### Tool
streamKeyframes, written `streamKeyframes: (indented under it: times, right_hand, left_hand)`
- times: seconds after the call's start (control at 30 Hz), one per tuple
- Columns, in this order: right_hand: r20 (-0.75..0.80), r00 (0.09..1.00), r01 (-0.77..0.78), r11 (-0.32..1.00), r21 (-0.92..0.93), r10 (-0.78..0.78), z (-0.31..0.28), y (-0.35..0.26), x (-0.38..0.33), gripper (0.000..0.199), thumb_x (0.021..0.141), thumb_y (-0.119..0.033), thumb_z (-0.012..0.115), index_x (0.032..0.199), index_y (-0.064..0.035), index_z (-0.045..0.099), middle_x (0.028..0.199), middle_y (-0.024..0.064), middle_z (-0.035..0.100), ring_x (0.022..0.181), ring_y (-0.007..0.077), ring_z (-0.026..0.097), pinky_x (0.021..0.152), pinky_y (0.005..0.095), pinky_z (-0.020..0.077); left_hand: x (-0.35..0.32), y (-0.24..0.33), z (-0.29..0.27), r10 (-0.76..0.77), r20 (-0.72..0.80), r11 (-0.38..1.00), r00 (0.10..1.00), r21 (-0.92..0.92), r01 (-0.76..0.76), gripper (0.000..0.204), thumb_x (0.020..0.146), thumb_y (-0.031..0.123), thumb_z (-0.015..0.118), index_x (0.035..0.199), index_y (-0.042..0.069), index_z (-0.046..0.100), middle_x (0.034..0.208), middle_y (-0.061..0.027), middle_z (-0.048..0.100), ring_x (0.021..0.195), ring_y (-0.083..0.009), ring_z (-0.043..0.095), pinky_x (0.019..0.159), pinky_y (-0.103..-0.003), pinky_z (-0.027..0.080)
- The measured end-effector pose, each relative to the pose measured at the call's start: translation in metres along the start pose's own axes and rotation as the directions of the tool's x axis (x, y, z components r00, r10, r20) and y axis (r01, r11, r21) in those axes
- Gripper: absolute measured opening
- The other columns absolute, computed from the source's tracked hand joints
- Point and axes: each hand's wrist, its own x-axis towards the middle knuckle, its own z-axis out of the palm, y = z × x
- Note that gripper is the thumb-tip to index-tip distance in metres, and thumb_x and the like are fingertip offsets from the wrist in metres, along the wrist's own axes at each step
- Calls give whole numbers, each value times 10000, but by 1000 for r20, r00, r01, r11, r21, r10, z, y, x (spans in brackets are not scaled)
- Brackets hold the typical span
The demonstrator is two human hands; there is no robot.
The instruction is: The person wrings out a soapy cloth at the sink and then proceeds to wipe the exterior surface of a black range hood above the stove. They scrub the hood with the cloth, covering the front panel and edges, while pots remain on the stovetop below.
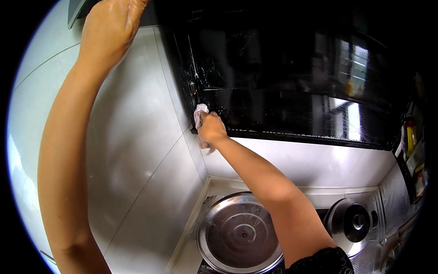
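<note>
My right hand (213, 128) is closed around a crumpled white-and-pink cloth (199, 114), pinching it between thumb and fingers. The cloth lies against the lower left corner of the glossy black range hood (273, 112), just beside the tiled wall (132, 137). Whitish streaks and droplets mark the hood's face, and brightness from a window reflects toward its right side. My left hand (109, 29) is raised high at the upper left, its skin shiny; the fingers run out of view, so I cannot tell whether they are spread or gripping anything. Below my right forearm sits a broad round metal pan or lid (244, 223), and to its right a lidded pot (353, 223) with a black knob. My right sleeve (321, 262) is black.
</note>
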Motion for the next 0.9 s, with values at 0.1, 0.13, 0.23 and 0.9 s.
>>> streamKeyframes:
  times: [0.1,0.13,0.23,0.9]
  right_hand:
    - [-84,996,0,996,89,8,-10,-11,14,393,825,-161,562,1186,-5,548,1109,244,569,1050,400,560,903,448,477]
    - [-93,996,-6,994,108,16,-7,-14,21,412,813,-155,572,1196,-5,540,1142,246,551,1070,397,549,912,445,473]
    - [-151,988,20,1000,21,-16,1,-13,16,430,779,-84,559,1202,-8,539,1110,228,559,1088,394,532,909,444,469]
    - [-311,936,234,952,196,-166,-15,-29,20,399,813,-147,579,1192,-23,573,1084,233,567,1046,389,541,903,436,460]
  left_hand:
    - [3,2,-1,-6,-23,1000,1000,24,7,427,989,367,398,768,4,444,680,-220,445,631,-429,482,558,-452,371]
    - [6,2,0,2,-33,1000,999,18,-1,427,990,366,398,767,4,444,679,-219,444,630,-428,482,557,-452,371]
    - [10,2,1,5,-42,1000,999,3,-5,418,991,355,399,768,4,446,680,-217,443,626,-423,481,557,-450,370]
    - [0,1,2,24,-57,1000,998,-11,-24,429,991,362,410,766,0,449,683,-215,437,619,-416,478,545,-426,377]
